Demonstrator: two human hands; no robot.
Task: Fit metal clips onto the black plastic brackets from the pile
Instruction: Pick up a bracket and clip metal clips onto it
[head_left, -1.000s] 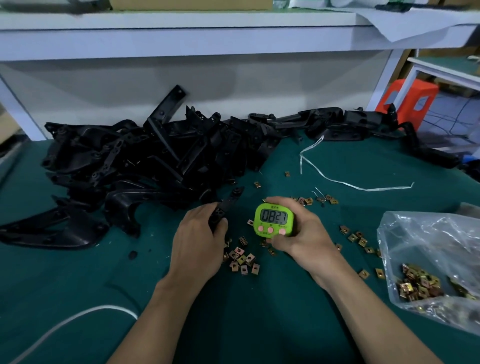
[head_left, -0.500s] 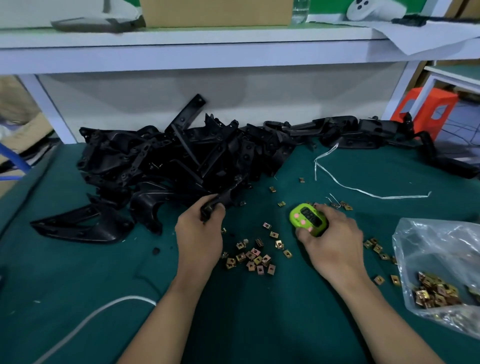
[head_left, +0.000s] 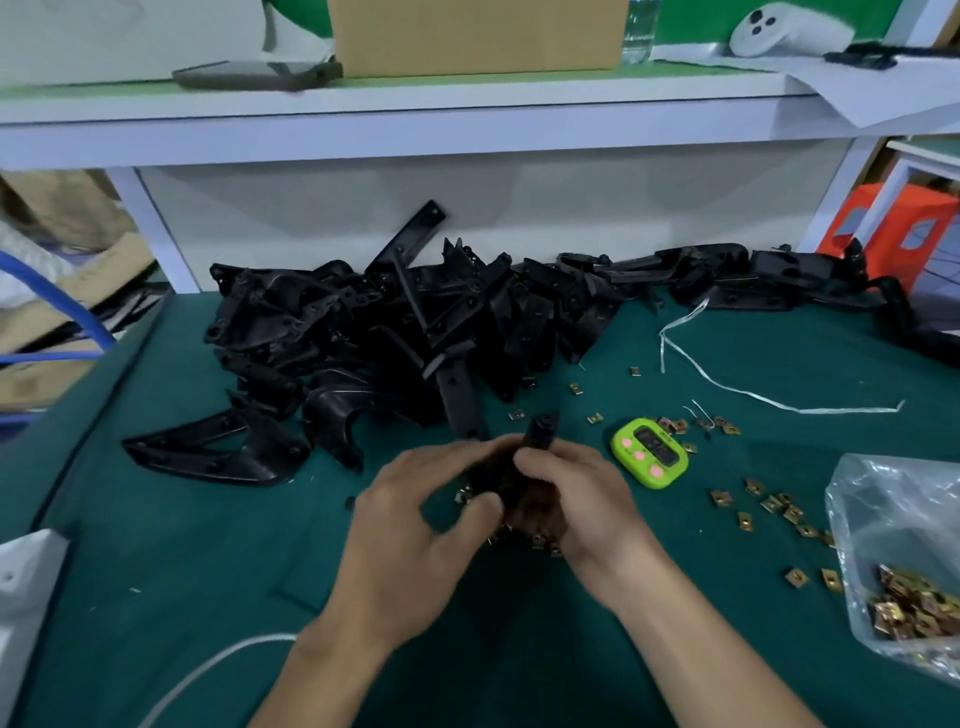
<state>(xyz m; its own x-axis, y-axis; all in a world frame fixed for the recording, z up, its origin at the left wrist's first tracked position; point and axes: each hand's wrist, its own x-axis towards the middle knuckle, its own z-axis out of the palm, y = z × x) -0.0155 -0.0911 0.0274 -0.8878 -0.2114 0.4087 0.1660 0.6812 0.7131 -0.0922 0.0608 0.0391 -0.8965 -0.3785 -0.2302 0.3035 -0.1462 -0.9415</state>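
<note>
A big pile of black plastic brackets (head_left: 415, 322) lies across the back of the green table. One black bracket (head_left: 540, 431) sticks up between my two hands near the table's middle. My left hand (head_left: 415, 525) curls around its lower left side, and my right hand (head_left: 576, 493) grips it from the right. Small brass-coloured metal clips (head_left: 524, 540) lie on the cloth under my hands, partly hidden. More loose clips (head_left: 774, 504) are scattered to the right.
A green timer (head_left: 649, 452) lies on the cloth right of my hands. A clear plastic bag (head_left: 898, 551) of clips sits at the right edge. A white strap (head_left: 727, 384) trails behind it. A white cable (head_left: 208, 670) runs at lower left. A shelf overhangs the back.
My right hand has put the green timer down on the cloth and moved left onto the bracket. My left hand has drawn that bracket out from the pile toward me.
</note>
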